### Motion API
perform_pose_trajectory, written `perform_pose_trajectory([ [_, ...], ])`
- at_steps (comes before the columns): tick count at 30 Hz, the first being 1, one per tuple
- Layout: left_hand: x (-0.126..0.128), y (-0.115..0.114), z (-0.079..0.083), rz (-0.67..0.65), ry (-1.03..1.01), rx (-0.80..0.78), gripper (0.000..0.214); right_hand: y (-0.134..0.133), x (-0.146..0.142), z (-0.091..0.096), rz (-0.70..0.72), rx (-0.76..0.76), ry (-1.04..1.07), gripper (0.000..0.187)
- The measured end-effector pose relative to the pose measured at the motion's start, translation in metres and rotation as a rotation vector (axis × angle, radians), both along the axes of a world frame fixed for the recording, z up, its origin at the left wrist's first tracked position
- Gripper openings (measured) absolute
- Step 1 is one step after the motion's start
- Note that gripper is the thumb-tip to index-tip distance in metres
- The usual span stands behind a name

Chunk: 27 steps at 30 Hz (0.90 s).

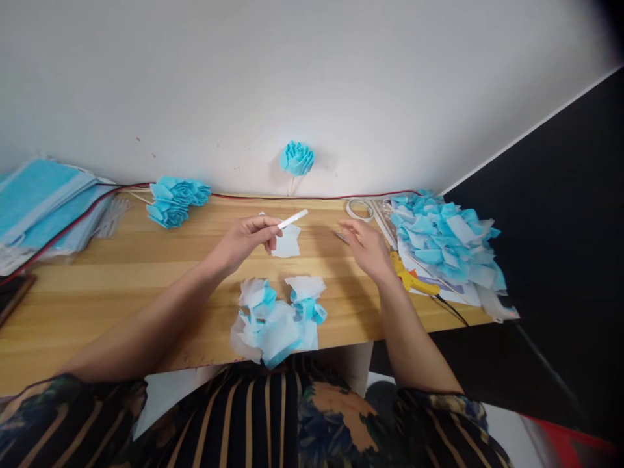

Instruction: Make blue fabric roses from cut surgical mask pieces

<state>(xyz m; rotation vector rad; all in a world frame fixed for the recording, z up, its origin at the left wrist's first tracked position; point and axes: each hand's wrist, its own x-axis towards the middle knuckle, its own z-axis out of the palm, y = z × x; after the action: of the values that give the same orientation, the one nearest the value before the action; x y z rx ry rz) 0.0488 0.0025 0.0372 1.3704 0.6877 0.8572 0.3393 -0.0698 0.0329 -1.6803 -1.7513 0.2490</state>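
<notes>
Above the middle of the table, my left hand [253, 239] pinches a narrow white strip [295, 218] between thumb and fingers, its free end pointing up and right. Just beneath it shows a small pale blue sheet [288, 242]; whether the hand touches this sheet I cannot tell. Opposite, the fingers of my right hand [368, 250] are curled in around a thin grey pointed tool [342, 238]. Only its tip sticks out, toward the left; the rest is hidden by the hand. Crumpled blue and white fabric pieces [280, 325] lie at the front edge, between my forearms.
A blue fabric flower [297, 158] stands against the wall, and more flowers [175, 198] lie left. Stacked face masks [46, 201] occupy the far left. At right are a tape roll [359, 209], a yellow glue gun [413, 279] and heaped blue petals [446, 237]. A cable [316, 197] runs behind.
</notes>
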Motion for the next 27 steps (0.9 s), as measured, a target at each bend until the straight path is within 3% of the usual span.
perform_pose_trajectory([
  [3, -0.004, 0.006, -0.007, 0.026, -0.100, -0.036, 0.021, -0.014, 0.034, -0.012, -0.181, -0.169, -0.334, 0.035],
  [5, -0.005, 0.010, -0.010, 0.037, -0.138, -0.057, 0.022, -0.025, 0.045, -0.015, -0.207, -0.274, -0.447, 0.034],
  [11, -0.002, 0.011, -0.009, 0.039, -0.200, -0.137, 0.030, -0.040, 0.036, -0.008, -0.260, -0.445, -0.607, 0.032],
  [16, -0.003, 0.012, -0.010, 0.034, -0.249, -0.157, 0.038, -0.036, 0.038, -0.011, -0.222, -0.412, -0.592, 0.034],
  [19, -0.003, 0.014, -0.012, 0.033, -0.288, -0.172, 0.039, -0.033, 0.036, -0.009, -0.232, -0.252, -0.377, 0.038],
  [21, -0.004, 0.016, -0.015, 0.025, -0.302, -0.174, 0.039, -0.029, 0.028, -0.003, -0.214, -0.128, -0.089, 0.050],
  [23, -0.004, 0.017, -0.017, 0.015, -0.316, -0.174, 0.039, -0.022, 0.014, 0.005, -0.110, -0.044, 0.229, 0.060],
  [27, -0.005, 0.019, -0.018, -0.002, -0.335, -0.174, 0.041, -0.002, -0.017, 0.018, 0.121, -0.093, 0.620, 0.063],
])
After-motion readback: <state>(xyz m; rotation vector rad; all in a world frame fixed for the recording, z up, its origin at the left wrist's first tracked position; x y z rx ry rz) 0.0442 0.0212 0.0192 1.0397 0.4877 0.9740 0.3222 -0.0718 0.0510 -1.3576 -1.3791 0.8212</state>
